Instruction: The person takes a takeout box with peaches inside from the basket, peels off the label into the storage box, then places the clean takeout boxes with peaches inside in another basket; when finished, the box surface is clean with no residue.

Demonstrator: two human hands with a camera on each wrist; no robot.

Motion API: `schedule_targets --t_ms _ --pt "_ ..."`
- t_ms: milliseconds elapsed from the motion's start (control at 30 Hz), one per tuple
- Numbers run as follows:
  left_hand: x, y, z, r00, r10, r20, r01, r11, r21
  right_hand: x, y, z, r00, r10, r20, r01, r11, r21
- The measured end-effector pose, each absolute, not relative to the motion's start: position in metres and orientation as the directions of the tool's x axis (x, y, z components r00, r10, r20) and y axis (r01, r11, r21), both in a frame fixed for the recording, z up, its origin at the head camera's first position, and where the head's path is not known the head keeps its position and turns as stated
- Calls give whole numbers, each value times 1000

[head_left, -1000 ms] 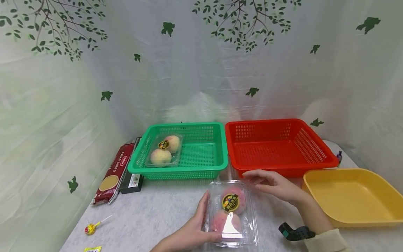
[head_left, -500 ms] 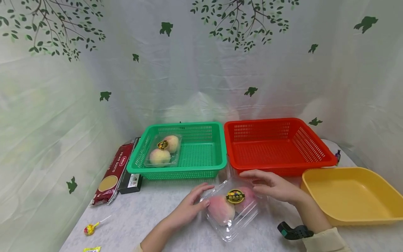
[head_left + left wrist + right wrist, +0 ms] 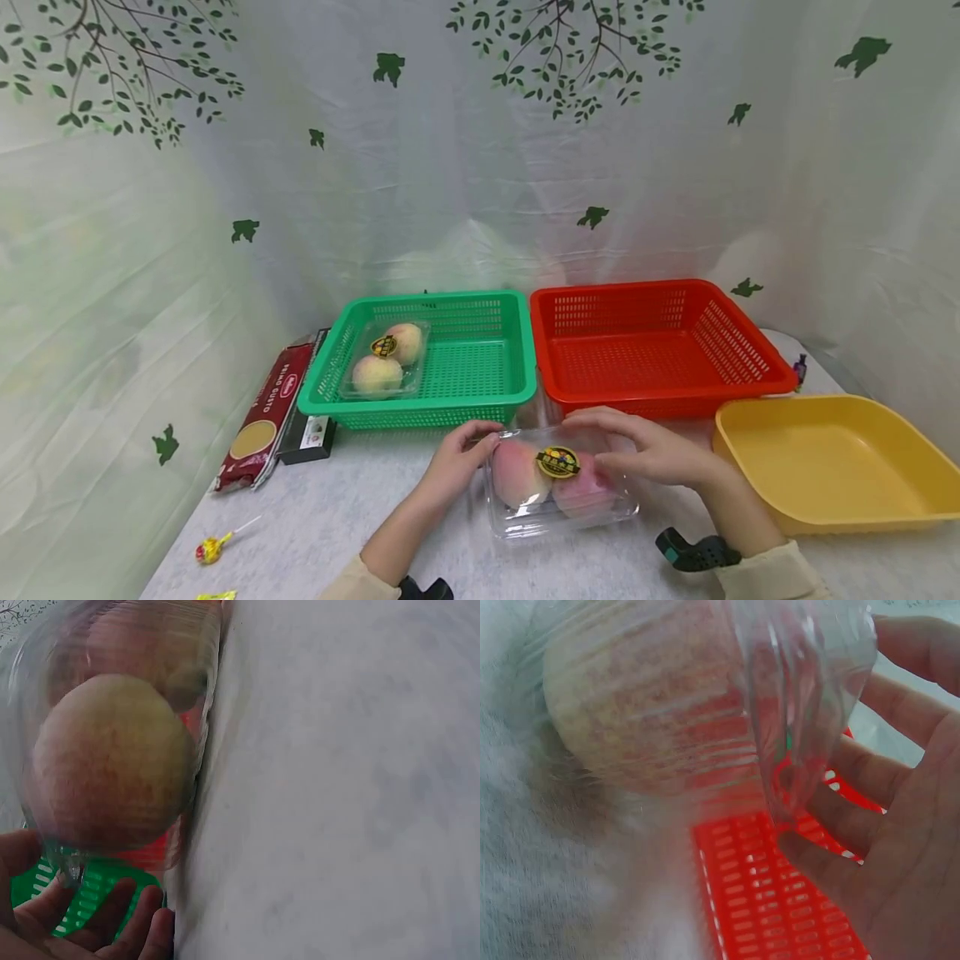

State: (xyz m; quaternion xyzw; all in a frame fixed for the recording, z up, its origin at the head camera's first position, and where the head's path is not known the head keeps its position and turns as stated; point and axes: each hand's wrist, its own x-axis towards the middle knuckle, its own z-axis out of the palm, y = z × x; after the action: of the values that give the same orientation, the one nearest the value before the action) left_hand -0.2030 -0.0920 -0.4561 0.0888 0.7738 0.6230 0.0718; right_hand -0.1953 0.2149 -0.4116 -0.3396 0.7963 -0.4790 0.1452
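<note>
Head view: bright, diffuse light | glints on clear box (image 3: pixel 553 490) | wrist views: dimmer, blurred

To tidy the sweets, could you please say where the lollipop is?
In the head view, the lollipop lies lower left, between the maroon packet and yellow item.

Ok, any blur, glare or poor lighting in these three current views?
Head: evenly lit, mostly sharp, small highlights on the plastic box; left wrist: dim, the near peach streaked by blur; right wrist: plastic box partly smeared, right hand clearer.
</note>
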Motion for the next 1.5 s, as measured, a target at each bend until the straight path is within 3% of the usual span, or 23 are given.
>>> schedule_targets --t_ms 300,433,667,1500 --pt "-204 -84 -459 -982 175 70 102 179 979 -194 195 -415 -755 -650 93 -451 411 -792" --pt "-199 -84 -461 -964 251 82 132 187 973 -193 192 -414 -762 -642 84 -469 459 -754" --pt "-196 -88 -469 -883 456 116 195 131 972 -192 189 -414 -753 -651 96 -468 428 -773" --pt "-197 -90 -473 -883 455 117 195 130 972 -187 172 -413 -810 -586 40 -394 491 -777"
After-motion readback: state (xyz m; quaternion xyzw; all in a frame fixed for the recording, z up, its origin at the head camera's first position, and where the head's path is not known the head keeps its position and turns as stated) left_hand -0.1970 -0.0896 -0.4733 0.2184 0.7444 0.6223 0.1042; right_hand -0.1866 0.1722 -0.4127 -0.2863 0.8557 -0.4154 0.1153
